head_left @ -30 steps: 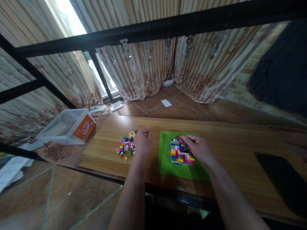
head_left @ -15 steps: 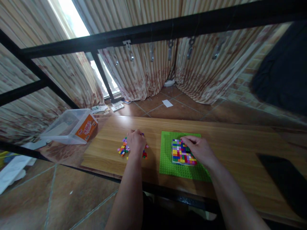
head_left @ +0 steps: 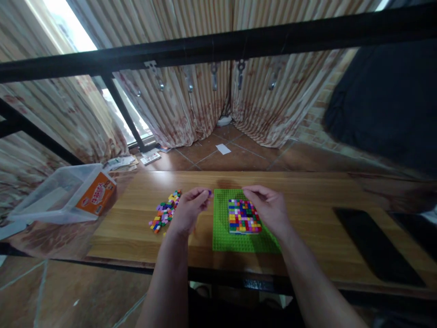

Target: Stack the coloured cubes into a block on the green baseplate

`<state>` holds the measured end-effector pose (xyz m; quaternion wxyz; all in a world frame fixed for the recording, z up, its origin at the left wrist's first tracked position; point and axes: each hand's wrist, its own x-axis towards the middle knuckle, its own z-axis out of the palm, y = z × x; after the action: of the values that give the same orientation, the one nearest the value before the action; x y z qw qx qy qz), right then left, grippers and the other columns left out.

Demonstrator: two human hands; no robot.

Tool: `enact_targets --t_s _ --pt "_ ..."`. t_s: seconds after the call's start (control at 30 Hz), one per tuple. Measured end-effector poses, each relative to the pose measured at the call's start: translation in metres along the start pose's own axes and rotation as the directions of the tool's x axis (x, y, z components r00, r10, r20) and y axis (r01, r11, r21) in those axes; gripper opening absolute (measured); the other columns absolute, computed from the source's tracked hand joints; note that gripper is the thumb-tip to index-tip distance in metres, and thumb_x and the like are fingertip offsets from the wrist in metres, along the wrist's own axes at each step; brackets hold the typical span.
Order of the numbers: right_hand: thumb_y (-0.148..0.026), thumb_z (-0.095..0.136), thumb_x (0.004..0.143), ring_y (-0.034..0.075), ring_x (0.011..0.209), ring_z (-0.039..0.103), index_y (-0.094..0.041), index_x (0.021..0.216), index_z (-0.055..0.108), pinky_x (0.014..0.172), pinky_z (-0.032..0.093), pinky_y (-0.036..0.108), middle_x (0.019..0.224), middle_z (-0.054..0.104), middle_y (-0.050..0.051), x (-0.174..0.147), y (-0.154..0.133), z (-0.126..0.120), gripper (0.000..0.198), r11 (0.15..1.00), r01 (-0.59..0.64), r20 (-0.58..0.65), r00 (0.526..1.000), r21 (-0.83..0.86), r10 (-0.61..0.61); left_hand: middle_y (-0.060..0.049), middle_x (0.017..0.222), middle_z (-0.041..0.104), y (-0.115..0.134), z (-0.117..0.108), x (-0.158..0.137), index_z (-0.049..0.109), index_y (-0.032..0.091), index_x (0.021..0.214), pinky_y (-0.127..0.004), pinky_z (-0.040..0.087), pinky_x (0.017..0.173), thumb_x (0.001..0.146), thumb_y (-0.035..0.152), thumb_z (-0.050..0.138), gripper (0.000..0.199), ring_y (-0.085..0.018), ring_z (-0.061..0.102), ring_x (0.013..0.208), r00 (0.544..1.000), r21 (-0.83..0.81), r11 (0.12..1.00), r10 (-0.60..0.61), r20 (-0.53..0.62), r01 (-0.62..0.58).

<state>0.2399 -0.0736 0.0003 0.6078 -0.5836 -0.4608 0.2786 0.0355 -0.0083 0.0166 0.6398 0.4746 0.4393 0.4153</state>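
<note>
My left hand [head_left: 190, 207] is in the air between the brick pile and the baseplate, thumb and finger pinched on a small purple building brick [head_left: 209, 193]. Several loose colourful bricks [head_left: 166, 208] lie heaped on the table to its left. On the green studded baseplate [head_left: 221, 241] stands a low square block of multicoloured bricks [head_left: 241, 218]. Over that block's right side hovers my right hand [head_left: 269, 207], its fingers bent and closed toward the thumb above the far edge. Whether anything sits between those fingertips is too small to see.
A clear plastic bin [head_left: 61, 191] with an orange label stands at the left end of the wooden table [head_left: 307, 191]. On the right lies a black flat object [head_left: 373, 243]. A dark metal rail [head_left: 191, 50] with hanging hooks crosses in front of the curtains.
My left hand has lifted from the brick pile and moved right toward the baseplate, now with a purple brick. My right hand has drawn slightly up off the block. The view has turned right.
</note>
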Motion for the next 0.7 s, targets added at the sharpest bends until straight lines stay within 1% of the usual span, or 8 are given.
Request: enact_targets --t_s 0.07,0.13,0.23,0.33,0.47,0.57,0.63,0.7 --pt "-0.033 0.071 0.079 0.018 0.079 0.068 -0.023 0.087 0.078 0.076 0.053 0.033 0.087 0.076 0.003 -0.004 -0.010 0.005 0.014 0.996 0.089 0.058 0.994 0.015 -0.090 -0.003 0.078 0.071 0.003 0.012 -0.006 0.072 0.014 0.082 -0.019 0.044 0.059 0.063 0.038 0.084 0.033 -0.008 0.057 0.062 0.994 -0.131 0.989 -0.056 0.098 0.069" --pt "-0.028 0.072 0.080 0.016 0.079 0.066 -0.024 0.089 0.077 0.076 0.052 0.031 0.086 0.074 0.002 -0.008 -0.017 0.008 0.011 0.986 0.167 0.113 0.980 0.006 -0.166 -0.003 0.076 0.071 0.004 0.022 -0.009 0.073 0.014 0.081 -0.019 0.045 0.058 0.059 0.037 0.088 0.035 -0.007 0.058 0.061 0.982 -0.182 0.976 -0.088 0.165 0.119" --pt "-0.025 0.072 0.081 0.016 0.082 0.066 -0.024 0.093 0.076 0.077 0.052 0.030 0.087 0.071 0.002 -0.013 -0.024 0.012 0.012 0.970 0.239 0.174 0.958 -0.046 -0.228 -0.001 0.068 0.069 0.002 0.032 -0.009 0.073 0.013 0.079 -0.018 0.044 0.056 0.059 0.036 0.089 0.034 -0.007 0.058 0.058 0.963 -0.193 0.968 -0.110 0.244 0.159" --pt "-0.023 0.069 0.084 0.016 0.082 0.065 -0.023 0.091 0.075 0.076 0.051 0.030 0.085 0.070 0.002 -0.014 -0.024 0.011 0.010 0.956 0.268 0.205 0.949 -0.117 -0.241 0.000 0.064 0.068 -0.002 0.039 -0.009 0.072 0.014 0.078 -0.018 0.045 0.056 0.061 0.037 0.089 0.034 -0.007 0.060 0.057 0.949 -0.183 0.966 -0.126 0.289 0.184" --pt "-0.026 0.067 0.086 0.016 0.079 0.065 -0.023 0.087 0.076 0.073 0.050 0.030 0.082 0.070 0.002 -0.013 -0.021 0.007 0.009 0.951 0.276 0.213 0.946 -0.142 -0.243 0.000 0.067 0.069 -0.005 0.044 -0.010 0.072 0.014 0.079 -0.018 0.044 0.055 0.062 0.040 0.088 0.035 -0.008 0.061 0.058 0.949 -0.158 0.970 -0.136 0.284 0.186" --pt "-0.026 0.067 0.086 0.016 0.080 0.066 -0.024 0.085 0.077 0.073 0.050 0.030 0.083 0.071 0.002 -0.011 -0.017 0.001 0.010 0.959 0.254 0.199 0.954 -0.128 -0.226 -0.001 0.066 0.069 -0.004 0.046 -0.010 0.073 0.014 0.077 -0.018 0.039 0.052 0.067 0.042 0.083 0.032 -0.008 0.058 0.057 0.959 -0.088 0.988 -0.099 0.265 0.126" --pt "-0.028 0.070 0.081 0.017 0.079 0.067 -0.024 0.084 0.077 0.073 0.051 0.031 0.083 0.073 0.002 -0.008 -0.012 -0.006 0.009 0.976 0.183 0.143 0.976 -0.116 -0.166 -0.002 0.068 0.070 -0.004 0.045 -0.009 0.072 0.013 0.075 -0.019 0.037 0.051 0.072 0.041 0.077 0.029 -0.008 0.055 0.056 0.977 -0.010 0.999 -0.042 0.209 0.045" --pt "-0.031 0.074 0.075 0.018 0.074 0.067 -0.023 0.081 0.077 0.071 0.052 0.032 0.081 0.075 0.003 -0.005 -0.005 -0.014 0.011 0.992 0.057 0.076 0.996 -0.109 -0.049 -0.002 0.070 0.070 -0.006 0.044 -0.005 0.071 0.013 0.072 -0.020 0.035 0.052 0.075 0.037 0.072 0.024 -0.007 0.053 0.056 0.994 0.081 0.996 0.022 0.104 -0.031"
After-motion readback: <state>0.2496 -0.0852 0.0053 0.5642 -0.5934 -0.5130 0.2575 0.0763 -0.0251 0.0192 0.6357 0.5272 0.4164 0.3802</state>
